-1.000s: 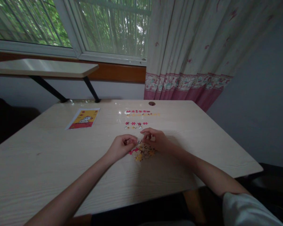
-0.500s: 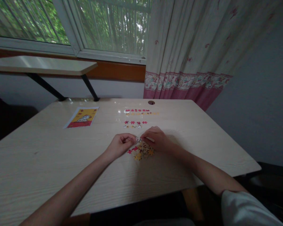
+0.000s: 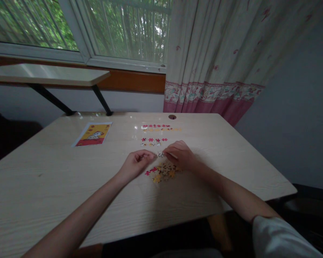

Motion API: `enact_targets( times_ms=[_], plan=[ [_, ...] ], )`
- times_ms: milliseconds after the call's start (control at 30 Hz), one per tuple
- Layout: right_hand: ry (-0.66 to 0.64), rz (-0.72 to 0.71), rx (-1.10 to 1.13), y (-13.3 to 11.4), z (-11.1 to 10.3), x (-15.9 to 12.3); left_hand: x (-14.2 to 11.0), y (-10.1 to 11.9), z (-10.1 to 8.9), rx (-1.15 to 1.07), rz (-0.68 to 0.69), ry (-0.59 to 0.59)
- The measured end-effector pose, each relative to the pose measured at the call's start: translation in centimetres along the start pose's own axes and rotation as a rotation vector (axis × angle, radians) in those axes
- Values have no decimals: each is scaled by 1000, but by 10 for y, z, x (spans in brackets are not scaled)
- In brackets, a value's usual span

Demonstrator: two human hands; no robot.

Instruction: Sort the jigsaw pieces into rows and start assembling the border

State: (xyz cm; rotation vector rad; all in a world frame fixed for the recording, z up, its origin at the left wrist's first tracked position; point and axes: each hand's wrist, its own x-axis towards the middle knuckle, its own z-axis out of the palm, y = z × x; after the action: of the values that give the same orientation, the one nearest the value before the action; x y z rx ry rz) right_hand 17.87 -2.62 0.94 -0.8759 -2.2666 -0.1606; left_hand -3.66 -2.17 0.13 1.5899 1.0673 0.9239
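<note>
A small white jigsaw puzzle piece with dark marks [image 3: 160,154] is between my two hands, just above or on the table. My right hand [image 3: 181,154] pinches its right side between thumb and fingers. On the opposite side, my left hand [image 3: 136,163] is closed, its fingertips at the piece's left edge. Nearer to me lies a loose pile of jigsaw pieces [image 3: 164,172], yellow, red and brownish. Beyond my hands, red pieces [image 3: 151,139] form a short row with white-and-yellow pieces [image 3: 151,144] below it.
Farther back are a row of red pieces [image 3: 156,125] and a row of yellow pieces [image 3: 163,130]. A picture sheet [image 3: 93,134] with a white animal lies at left. A raised shelf [image 3: 48,76] stands at the back left. Behind the table [image 3: 70,186] hangs a curtain [image 3: 204,71].
Both hands have shifted slightly away from me with the white puzzle piece, from the pile's far edge toward the sorted rows. The pile and rows look unchanged.
</note>
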Motion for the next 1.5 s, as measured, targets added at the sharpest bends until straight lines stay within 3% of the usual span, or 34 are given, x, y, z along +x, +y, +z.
enact_targets(
  times_ms=[200, 400, 567, 700, 833, 1000, 1067, 1300, 1500],
  plan=[
    [172, 155, -96, 27, -15, -6, 2, -5, -7, 38, 8, 61],
    [153, 173, -87, 32, -18, -10, 0, -5, -9, 106, 4, 54],
    [230, 115, -102, 33, -16, -10, -1, -3, -10, 132, -10, 66],
    [253, 188, -28, 35, -14, -8, 0, -2, -10, 114, -12, 59],
    [139, 341, 103, 41, -9, -5, 1, -5, -9, 99, -19, 60],
    [-204, 410, 212, 53, 4, -3, 2, -12, -8, 115, -2, 42],
    [-271, 429, 191, 57, 11, -2, 2, -13, -8, 128, 7, 42],
    [-291, 461, 81, 67, 26, 5, 0, -12, -9, 138, 11, 28],
    [-337, 417, 2, 65, 24, 10, 0, -12, -8, 159, 6, 31]
  ],
)
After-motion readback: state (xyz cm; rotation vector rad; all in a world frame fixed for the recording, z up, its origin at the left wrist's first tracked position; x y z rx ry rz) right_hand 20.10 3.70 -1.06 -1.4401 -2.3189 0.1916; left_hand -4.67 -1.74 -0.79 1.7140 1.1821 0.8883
